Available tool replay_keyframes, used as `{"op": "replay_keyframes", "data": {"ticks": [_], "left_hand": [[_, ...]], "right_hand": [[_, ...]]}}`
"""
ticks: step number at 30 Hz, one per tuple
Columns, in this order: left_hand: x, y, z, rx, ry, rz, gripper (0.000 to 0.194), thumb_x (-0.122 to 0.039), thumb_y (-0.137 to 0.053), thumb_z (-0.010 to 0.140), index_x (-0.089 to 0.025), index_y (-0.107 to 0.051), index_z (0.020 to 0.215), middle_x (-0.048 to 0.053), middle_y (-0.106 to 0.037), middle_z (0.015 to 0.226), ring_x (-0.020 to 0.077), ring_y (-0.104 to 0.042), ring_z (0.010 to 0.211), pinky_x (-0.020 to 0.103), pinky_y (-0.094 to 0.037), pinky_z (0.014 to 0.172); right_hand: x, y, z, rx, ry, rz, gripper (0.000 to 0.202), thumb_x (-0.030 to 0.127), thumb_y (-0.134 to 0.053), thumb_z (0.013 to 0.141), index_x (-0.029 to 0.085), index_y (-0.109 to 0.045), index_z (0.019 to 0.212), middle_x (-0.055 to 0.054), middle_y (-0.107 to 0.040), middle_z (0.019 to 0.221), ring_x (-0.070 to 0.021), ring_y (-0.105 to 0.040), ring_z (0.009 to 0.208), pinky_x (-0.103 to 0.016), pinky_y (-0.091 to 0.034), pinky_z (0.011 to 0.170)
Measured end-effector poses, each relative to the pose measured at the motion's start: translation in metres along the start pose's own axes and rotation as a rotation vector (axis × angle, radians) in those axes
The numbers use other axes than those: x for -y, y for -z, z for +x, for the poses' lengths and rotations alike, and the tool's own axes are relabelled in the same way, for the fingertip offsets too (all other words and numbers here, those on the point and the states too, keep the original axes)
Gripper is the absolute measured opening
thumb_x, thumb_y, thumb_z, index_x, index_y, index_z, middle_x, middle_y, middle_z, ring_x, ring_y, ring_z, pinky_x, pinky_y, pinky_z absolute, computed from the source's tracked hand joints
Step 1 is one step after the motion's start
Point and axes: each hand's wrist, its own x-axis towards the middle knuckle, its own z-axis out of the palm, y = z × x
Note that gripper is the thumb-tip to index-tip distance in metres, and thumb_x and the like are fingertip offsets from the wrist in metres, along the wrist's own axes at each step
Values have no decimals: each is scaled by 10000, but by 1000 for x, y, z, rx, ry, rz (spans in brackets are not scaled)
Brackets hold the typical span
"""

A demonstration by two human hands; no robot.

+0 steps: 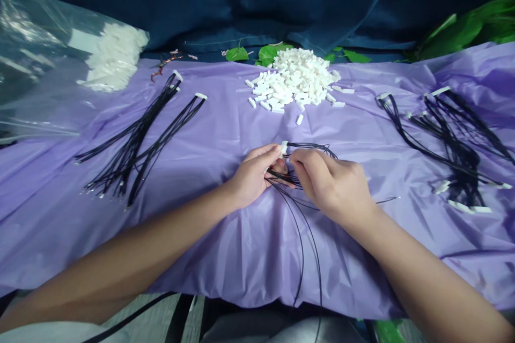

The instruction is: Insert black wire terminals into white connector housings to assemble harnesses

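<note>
At the middle of the purple sheet, my left hand is closed, with thumb and fingers pinching a small white connector housing. Black wires run out of the housing to the right. A loose bundle of black wires also passes under my left palm, and a few strands hang down over the front edge. Close beside the housing, my right hand is closed in a pinch on a thin black wire. Its fingertips are partly hidden, and so is the wire's end.
A heap of white connector housings lies at the back centre. Wired bundles rest to the left and more harnesses to the right. A clear plastic bag with white pieces stands back left. Green leaves edge the dark blue curtain.
</note>
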Motion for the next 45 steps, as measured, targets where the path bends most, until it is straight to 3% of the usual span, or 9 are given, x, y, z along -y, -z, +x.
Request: {"op": "replay_keyframes", "data": {"ticks": [11,17,29,35,40,45], "left_hand": [[-1,0,0,-7,24,-9,220,-355,-591,806,-140,-579,762,-4,-511,588,132,-553,512,299,-520,531],[-2,-1,0,-14,24,-50,194,-313,-570,829,-135,-584,753,20,-589,610,126,-584,529,235,-477,517],[-1,1,2,-31,12,-42,183,-324,-573,827,-146,-577,787,4,-558,619,125,-575,537,256,-503,534],[-5,0,2,-45,39,-65,189,-312,-586,812,-146,-540,735,-36,-421,567,102,-482,485,301,-534,524],[-12,2,4,-72,90,-146,241,-305,-535,846,-142,-491,674,-40,-348,549,100,-462,507,282,-523,545],[-16,5,4,-36,159,-217,274,-288,-445,890,-146,-464,657,-42,-313,543,103,-439,498,302,-521,554]], "right_hand": [[2,-5,2,-21,-30,-7,121,227,-471,934,150,-563,920,2,-667,728,-95,-582,536,-262,-279,444],[4,-8,4,-25,-20,-12,156,241,-449,949,139,-566,965,2,-656,710,-90,-556,507,-268,-277,448],[4,-9,7,-10,-43,12,166,239,-438,953,146,-572,924,-4,-661,723,-93,-569,524,-270,-275,451],[-14,-1,5,64,-117,244,167,244,-484,910,167,-550,1043,-16,-672,806,-108,-593,588,-231,-365,500],[-37,13,9,151,-31,591,235,139,-508,828,183,-554,1054,-36,-622,865,-125,-576,685,-246,-461,619],[-59,17,9,-4,24,568,131,116,-507,858,192,-611,884,-51,-612,873,-148,-599,787,-282,-493,710]]}}
